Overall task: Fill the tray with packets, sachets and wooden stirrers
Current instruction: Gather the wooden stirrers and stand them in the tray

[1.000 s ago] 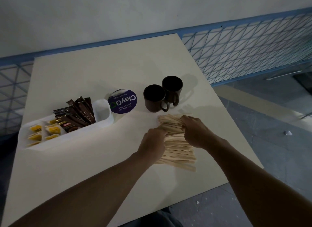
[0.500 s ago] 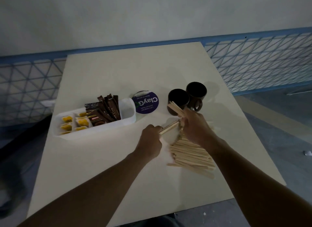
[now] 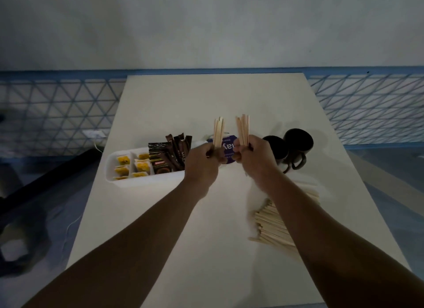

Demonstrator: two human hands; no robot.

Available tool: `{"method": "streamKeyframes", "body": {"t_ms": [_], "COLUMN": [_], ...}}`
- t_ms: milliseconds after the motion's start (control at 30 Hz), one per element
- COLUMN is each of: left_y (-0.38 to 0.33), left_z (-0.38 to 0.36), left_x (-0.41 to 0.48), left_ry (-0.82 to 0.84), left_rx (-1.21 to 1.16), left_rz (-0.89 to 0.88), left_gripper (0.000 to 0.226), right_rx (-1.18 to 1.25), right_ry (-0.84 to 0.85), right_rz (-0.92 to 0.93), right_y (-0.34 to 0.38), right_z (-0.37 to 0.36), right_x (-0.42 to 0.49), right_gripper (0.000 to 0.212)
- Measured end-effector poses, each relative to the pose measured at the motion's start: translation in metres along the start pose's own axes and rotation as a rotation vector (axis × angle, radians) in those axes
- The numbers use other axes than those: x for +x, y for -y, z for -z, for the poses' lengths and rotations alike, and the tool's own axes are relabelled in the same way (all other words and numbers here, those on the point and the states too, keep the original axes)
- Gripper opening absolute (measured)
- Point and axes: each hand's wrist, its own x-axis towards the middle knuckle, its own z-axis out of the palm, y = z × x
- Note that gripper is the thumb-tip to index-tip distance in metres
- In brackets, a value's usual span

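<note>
While the white oblong plastic tray [image 3: 109,170] lies on the left side of the pale rectangular table [image 3: 206,96], its left compartments hold small yellow sachets [image 3: 122,159] and its middle part holds dark brown stick packets [image 3: 177,147], several of them leaning upright. Its right end is hidden behind the left hand [image 3: 202,163], whose fingers are curled round a small upright bundle of pale wooden stirrers [image 3: 218,133]. Just beside it, the right hand [image 3: 254,156] grips a second upright bundle of stirrers [image 3: 243,129]. Behind both hands lies a round purple lid [image 3: 228,147]. Two dark mugs [image 3: 298,142] stand touching to the right, and a loose pile of wooden stirrers [image 3: 270,225] lies on the table under the right forearm. A blue mesh railing [image 3: 57,110] runs behind the table
</note>
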Motion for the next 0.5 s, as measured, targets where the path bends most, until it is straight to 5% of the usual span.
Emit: {"method": "streamKeyframes", "body": {"t_ms": [500], "left_y": [0.002], "left_z": [0.033], "left_x": [0.04], "left_ry": [-0.227], "left_rx": [-0.141], "left_rz": [0.031], "left_gripper": [0.015], "right_rx": [0.313], "right_ry": [-0.018], "right_rz": [-0.056], "right_y": [0.02], "right_z": [-0.07], "right_x": [0.028], "right_gripper": [0.017]}}
